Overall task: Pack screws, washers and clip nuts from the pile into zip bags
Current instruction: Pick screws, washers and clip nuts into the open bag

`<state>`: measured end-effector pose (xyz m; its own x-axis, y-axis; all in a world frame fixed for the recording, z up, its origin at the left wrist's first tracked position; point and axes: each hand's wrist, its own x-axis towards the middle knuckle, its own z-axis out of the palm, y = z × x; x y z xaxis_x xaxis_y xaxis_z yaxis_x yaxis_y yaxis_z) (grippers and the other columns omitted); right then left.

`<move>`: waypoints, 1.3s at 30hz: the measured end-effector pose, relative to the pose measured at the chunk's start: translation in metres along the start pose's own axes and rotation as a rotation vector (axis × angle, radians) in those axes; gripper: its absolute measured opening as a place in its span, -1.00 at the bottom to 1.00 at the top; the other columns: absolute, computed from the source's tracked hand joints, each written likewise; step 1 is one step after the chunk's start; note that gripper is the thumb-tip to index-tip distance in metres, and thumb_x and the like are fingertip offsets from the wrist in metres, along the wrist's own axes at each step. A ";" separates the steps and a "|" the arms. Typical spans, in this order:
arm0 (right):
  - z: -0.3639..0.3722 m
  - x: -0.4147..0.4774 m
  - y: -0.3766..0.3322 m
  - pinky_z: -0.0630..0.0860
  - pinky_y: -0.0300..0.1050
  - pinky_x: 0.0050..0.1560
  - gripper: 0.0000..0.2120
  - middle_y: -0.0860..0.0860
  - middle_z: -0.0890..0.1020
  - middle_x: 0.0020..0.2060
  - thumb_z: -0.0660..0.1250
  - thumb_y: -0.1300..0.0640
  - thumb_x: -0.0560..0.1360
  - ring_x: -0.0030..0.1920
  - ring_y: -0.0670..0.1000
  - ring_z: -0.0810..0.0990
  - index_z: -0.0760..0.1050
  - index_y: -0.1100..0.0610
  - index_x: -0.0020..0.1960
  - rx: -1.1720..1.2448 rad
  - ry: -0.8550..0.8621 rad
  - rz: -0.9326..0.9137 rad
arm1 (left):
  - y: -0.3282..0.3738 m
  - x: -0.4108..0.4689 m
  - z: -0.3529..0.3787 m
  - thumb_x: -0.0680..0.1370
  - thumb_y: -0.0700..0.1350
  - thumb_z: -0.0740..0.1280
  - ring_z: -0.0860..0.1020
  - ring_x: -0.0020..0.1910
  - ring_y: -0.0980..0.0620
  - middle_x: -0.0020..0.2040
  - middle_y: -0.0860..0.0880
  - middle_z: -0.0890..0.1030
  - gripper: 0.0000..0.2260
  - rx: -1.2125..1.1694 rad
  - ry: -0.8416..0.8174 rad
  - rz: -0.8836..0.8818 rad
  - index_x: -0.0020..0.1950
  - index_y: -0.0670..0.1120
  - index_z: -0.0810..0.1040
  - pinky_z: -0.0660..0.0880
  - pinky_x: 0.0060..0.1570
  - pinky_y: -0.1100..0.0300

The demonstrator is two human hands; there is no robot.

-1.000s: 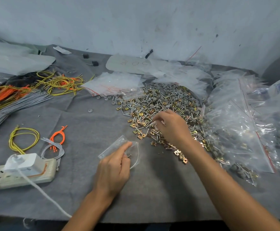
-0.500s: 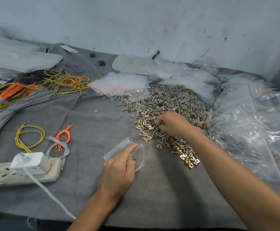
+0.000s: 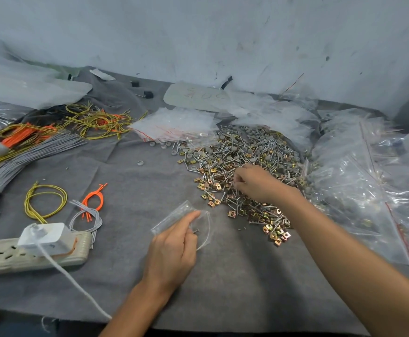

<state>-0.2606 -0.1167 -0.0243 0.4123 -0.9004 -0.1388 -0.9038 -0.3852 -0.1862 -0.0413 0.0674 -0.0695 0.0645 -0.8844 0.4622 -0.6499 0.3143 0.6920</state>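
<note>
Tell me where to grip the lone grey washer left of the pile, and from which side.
Pinch the lone washer across its outer rim, coming straight down from above. It seems to lie flat on the grey cloth, hole up, apart from the pile, so the rim is free all round. It sits low, so tipping one edge up may help.

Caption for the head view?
Left hand holds a small clear zip bag while right hand picks through the pile of silver screws, grey washers and brass clip nuts.
</note>
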 end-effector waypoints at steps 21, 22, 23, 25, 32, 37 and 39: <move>0.022 -0.136 -0.093 0.55 -0.15 -0.03 -0.97 -0.15 0.68 -0.18 0.42 0.12 0.56 -0.12 -0.16 0.62 0.62 0.01 -0.01 0.554 0.223 -0.122 | -0.008 -0.001 0.004 0.58 -0.05 0.11 0.64 -0.02 0.00 0.09 -0.01 0.71 -0.61 0.077 -0.048 0.007 0.31 -0.05 0.60 0.51 -0.05 0.10; 0.029 -0.135 -0.101 0.54 -0.12 -0.03 -0.98 -0.13 0.67 -0.17 0.41 0.11 0.56 -0.12 -0.14 0.60 0.62 0.02 -0.03 0.523 0.259 -0.147 | -0.008 -0.001 0.003 0.59 -0.05 0.11 0.65 0.02 0.00 0.13 -0.01 0.70 -0.60 0.079 -0.055 0.012 0.32 -0.05 0.59 0.53 -0.04 0.09; 0.035 -0.133 -0.107 0.52 -0.09 -0.03 -0.98 -0.11 0.64 -0.15 0.41 0.11 0.56 -0.10 -0.12 0.57 0.62 0.03 -0.03 0.475 0.305 -0.173 | -0.008 -0.002 0.003 0.58 -0.04 0.10 0.64 0.07 0.00 0.17 -0.01 0.69 -0.59 0.080 -0.058 0.019 0.33 -0.05 0.59 0.55 -0.01 0.08; 0.046 -0.128 -0.114 0.48 -0.02 -0.04 -0.95 -0.04 0.54 -0.09 0.39 0.10 0.57 -0.04 0.00 0.51 0.62 0.05 0.01 0.391 0.387 -0.192 | -0.007 -0.002 0.003 0.58 -0.04 0.10 0.62 0.13 0.01 0.21 -0.01 0.67 -0.58 0.074 -0.056 0.022 0.33 -0.08 0.59 0.52 0.07 0.09; 0.067 -0.117 -0.116 0.48 0.06 -0.14 -0.93 -0.10 0.31 -0.18 0.43 0.05 0.53 -0.11 -0.01 0.38 0.62 -0.02 0.01 0.362 0.489 -0.145 | -0.004 -0.002 0.001 0.57 -0.04 0.09 0.62 0.14 0.00 0.21 -0.02 0.67 -0.56 0.061 -0.056 0.007 0.32 -0.11 0.60 0.48 0.10 0.17; 0.073 -0.114 -0.119 0.43 0.00 -0.20 -0.91 -0.13 0.27 -0.21 0.40 0.03 0.54 -0.13 0.01 0.39 0.64 -0.01 0.01 0.325 0.509 -0.122 | -0.005 -0.002 0.001 0.57 -0.04 0.10 0.63 0.12 0.00 0.19 -0.03 0.68 -0.57 0.056 -0.051 0.005 0.31 -0.12 0.61 0.48 0.08 0.17; 0.073 -0.115 -0.121 0.42 -0.02 -0.22 -0.91 -0.12 0.28 -0.21 0.41 0.06 0.52 -0.15 0.04 0.41 0.65 0.00 0.00 0.310 0.523 -0.149 | -0.005 -0.002 0.001 0.57 -0.05 0.09 0.63 0.15 0.00 0.20 -0.03 0.68 -0.57 0.056 -0.051 0.008 0.31 -0.12 0.61 0.48 0.11 0.17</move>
<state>-0.1900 0.0481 -0.0572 0.3495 -0.8518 0.3903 -0.7334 -0.5080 -0.4518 -0.0393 0.0673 -0.0743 0.0215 -0.8987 0.4380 -0.6916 0.3030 0.6556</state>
